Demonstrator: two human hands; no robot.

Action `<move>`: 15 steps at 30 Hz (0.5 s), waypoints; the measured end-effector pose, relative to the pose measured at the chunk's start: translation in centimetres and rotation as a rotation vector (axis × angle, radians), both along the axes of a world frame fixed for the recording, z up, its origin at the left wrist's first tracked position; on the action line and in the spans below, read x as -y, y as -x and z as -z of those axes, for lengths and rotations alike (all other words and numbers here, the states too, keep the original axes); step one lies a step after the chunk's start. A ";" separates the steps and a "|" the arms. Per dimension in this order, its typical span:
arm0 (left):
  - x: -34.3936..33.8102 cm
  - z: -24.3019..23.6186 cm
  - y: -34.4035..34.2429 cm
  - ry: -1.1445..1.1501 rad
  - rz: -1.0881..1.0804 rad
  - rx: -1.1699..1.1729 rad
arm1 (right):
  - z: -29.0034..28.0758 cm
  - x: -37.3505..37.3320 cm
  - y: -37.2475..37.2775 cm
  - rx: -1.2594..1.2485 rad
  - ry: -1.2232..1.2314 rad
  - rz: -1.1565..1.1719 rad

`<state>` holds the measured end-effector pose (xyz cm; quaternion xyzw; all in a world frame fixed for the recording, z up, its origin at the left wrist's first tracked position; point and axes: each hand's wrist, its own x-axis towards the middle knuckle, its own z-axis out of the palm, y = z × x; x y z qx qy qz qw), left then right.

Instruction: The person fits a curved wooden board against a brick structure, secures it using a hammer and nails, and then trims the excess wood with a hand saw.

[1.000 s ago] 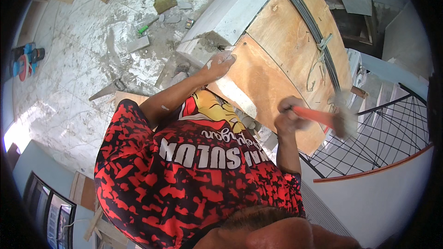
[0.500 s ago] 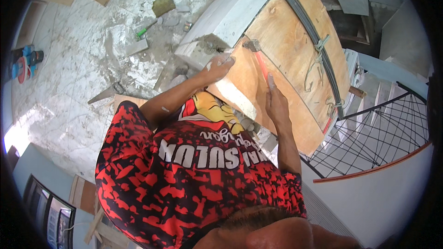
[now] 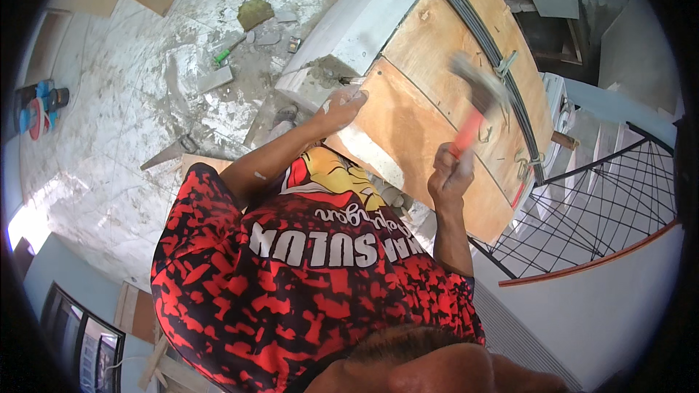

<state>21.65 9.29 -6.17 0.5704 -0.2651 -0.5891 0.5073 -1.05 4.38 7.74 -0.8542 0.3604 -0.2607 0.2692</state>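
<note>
Raised over the plywood is a claw hammer (image 3: pixel 473 125) with a red handle, its head smeared by motion. My right hand (image 3: pixel 450 175) is closed round the handle's lower part. My left hand (image 3: pixel 341 110) has its fingers closed at the near left corner of a plywood board (image 3: pixel 393 113), pressing along its edge. This board lies against a second plywood sheet (image 3: pixel 444 44), with a seam between them. Small nails or marks dot the wood. Under my left hand, the pale concrete block (image 3: pixel 309 80) has a rough, broken end.
A bundle of grey rods (image 3: pixel 477 18), tied with cord, crosses the plywood. To the right is a black metal railing (image 3: pixel 604 211) by stairs. On the dusty floor at left lie a handsaw (image 3: pixel 171 151), a green-handled tool (image 3: pixel 224 54) and a blue power tool (image 3: pixel 42 109).
My right hand has swung the hammer up and to the right, away from the plywood's left corner. My left hand stays in place at the board's edge.
</note>
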 end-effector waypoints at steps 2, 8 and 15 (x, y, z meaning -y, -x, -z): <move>0.0 -0.3 -0.1 -0.015 0.046 0.005 | 2.4 1.3 2.8 -0.082 -0.217 -0.141; 0.4 0.5 -0.3 -0.052 0.071 0.020 | 0.7 0.0 -0.7 -0.407 -0.077 0.122; 0.2 3.4 0.6 -0.134 0.081 -0.105 | 1.6 -1.2 -1.7 -0.691 -0.136 0.071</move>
